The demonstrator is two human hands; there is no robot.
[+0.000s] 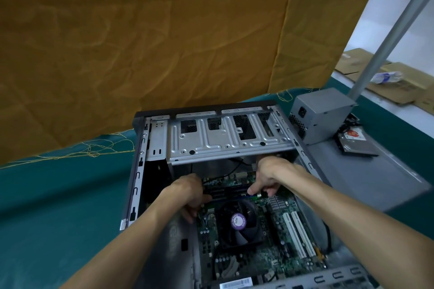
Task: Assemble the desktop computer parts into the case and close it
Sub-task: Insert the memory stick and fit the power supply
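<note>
Both hands work at the memory slots just behind the fan (238,222) inside the open case (138,148). The left hand (191,195) curls over one end of the memory stick (231,192); the right hand (265,180) pinches the other end. It probably needs even, straight pressure on both ends. One fan, two white card slots (298,233) right of it; one power supply (321,115) and one drive (357,142) lie outside, beyond the case.

A single head-worn view looks forward and steeply down, close above the open computer case (150,148) on the counter (58,195).
</note>
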